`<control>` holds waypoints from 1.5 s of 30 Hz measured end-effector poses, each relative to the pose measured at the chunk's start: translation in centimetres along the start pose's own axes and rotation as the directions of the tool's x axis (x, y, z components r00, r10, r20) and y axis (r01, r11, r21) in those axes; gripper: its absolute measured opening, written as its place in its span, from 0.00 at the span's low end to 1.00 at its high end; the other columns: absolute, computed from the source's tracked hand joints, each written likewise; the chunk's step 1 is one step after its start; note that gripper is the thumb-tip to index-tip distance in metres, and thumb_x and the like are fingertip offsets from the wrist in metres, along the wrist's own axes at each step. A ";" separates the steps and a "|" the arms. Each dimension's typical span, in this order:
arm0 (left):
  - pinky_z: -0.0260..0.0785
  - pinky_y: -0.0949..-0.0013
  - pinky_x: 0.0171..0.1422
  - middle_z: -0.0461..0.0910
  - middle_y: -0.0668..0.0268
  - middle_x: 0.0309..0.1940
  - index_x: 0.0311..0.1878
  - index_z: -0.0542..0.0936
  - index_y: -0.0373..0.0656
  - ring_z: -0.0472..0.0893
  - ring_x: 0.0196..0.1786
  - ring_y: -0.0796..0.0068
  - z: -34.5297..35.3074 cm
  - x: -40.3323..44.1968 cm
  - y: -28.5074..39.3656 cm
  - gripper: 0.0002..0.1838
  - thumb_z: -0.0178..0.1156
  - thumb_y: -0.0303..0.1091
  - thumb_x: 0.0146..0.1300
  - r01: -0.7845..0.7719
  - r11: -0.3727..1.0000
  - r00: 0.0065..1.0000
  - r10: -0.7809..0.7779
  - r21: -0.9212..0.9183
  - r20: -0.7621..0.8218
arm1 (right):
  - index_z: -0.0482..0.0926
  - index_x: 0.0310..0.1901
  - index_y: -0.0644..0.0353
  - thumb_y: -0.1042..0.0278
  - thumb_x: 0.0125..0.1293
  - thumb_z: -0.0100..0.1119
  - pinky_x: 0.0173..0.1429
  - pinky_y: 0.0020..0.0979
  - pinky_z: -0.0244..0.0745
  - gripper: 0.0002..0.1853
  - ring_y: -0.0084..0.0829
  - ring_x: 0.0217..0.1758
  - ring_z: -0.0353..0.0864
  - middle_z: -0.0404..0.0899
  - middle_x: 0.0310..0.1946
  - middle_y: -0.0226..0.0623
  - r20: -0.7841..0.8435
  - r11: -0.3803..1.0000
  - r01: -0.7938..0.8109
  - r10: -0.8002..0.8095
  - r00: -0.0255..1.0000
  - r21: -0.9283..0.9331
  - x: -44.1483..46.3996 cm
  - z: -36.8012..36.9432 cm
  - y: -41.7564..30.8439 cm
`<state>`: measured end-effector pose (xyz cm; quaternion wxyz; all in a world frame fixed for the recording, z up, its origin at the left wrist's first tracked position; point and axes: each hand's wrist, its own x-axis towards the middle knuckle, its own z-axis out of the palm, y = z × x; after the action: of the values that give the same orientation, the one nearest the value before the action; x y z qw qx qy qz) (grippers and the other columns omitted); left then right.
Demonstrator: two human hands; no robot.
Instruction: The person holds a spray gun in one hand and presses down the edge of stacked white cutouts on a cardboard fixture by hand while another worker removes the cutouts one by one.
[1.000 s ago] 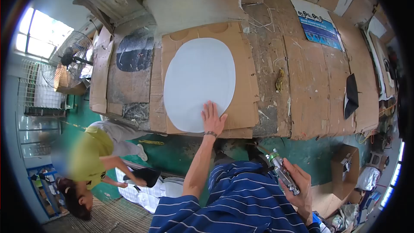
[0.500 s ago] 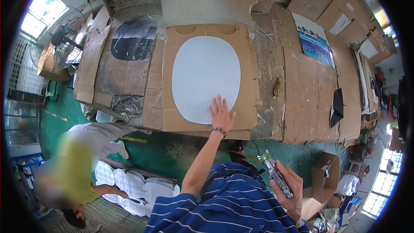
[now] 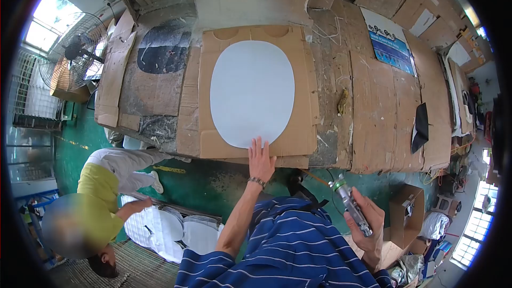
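Note:
A white oval sheet [image 3: 252, 93] lies on a flat piece of brown cardboard [image 3: 301, 101] on the bench in front of me. My left hand [image 3: 261, 164] has its fingers stretched out, and the fingertips touch the sheet's near edge. A dark bracelet circles that wrist. Off the bench to the right, my right hand [image 3: 368, 223] is closed around a metal spray gun [image 3: 351, 206] with a green ring at its head. Part of the gun's body is hidden behind the fingers.
On the left a person in a yellow shirt [image 3: 98, 186] bends near stacked white pieces [image 3: 200, 237]. A fan [image 3: 74, 50] stands beyond. The cardboard-covered bench [image 3: 373, 117] bears a black piece [image 3: 420, 128] and a blue printed sheet [image 3: 392, 50]. An open carton [image 3: 406, 216] is at right.
My left hand has slid back toward me and left, from on the sheet to its near edge. The spray gun has shifted slightly right. The person at left has raised an arm.

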<state>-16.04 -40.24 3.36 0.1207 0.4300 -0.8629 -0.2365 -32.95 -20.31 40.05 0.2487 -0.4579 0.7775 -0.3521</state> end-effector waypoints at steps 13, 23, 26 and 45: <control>0.79 0.52 0.56 0.88 0.52 0.44 0.49 0.88 0.43 0.87 0.50 0.48 1.2 -14.2 -8.7 0.13 0.63 0.38 0.68 0.393 0.901 0.893 -0.326 -0.184 0.310 | 0.78 0.69 0.68 0.81 0.61 0.71 0.42 0.30 0.76 0.32 0.35 0.36 0.83 0.84 0.39 0.46 -0.017 0.995 0.082 -0.081 0.997 0.057 1.9 0.6 0.6; 0.82 0.54 0.56 0.91 0.53 0.45 0.50 0.90 0.48 0.90 0.50 0.52 4.3 -17.6 -12.0 0.15 0.66 0.42 0.65 0.615 0.788 0.712 -0.538 -0.031 0.452 | 0.78 0.68 0.69 0.80 0.59 0.71 0.43 0.31 0.77 0.32 0.39 0.34 0.82 0.84 0.38 0.48 0.076 0.999 -0.053 0.053 0.996 -0.004 -1.1 -1.7 1.8; 0.82 0.55 0.58 0.91 0.54 0.44 0.50 0.91 0.49 0.90 0.50 0.52 4.7 -17.7 -12.2 0.14 0.66 0.42 0.65 0.629 0.775 0.701 -0.536 -0.055 0.470 | 0.76 0.73 0.63 0.84 0.44 0.63 0.41 0.35 0.77 0.45 0.48 0.34 0.83 0.82 0.37 0.49 0.249 0.998 0.002 -0.016 0.968 0.056 -0.9 -1.7 1.9; 0.81 0.55 0.58 0.90 0.54 0.46 0.53 0.87 0.43 0.88 0.51 0.51 1.7 -11.7 -3.9 0.13 0.64 0.37 0.70 0.447 0.852 0.861 -0.327 -0.274 0.389 | 0.78 0.68 0.72 0.77 0.61 0.69 0.46 0.31 0.76 0.31 0.33 0.37 0.82 0.83 0.38 0.47 -0.048 0.993 -0.028 0.034 0.998 0.113 -2.3 -3.7 3.8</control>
<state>-7.03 -32.35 -0.17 0.0001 0.5224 -0.7074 -0.4761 -36.55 -15.81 39.51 0.2603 -0.4222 0.7694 -0.4026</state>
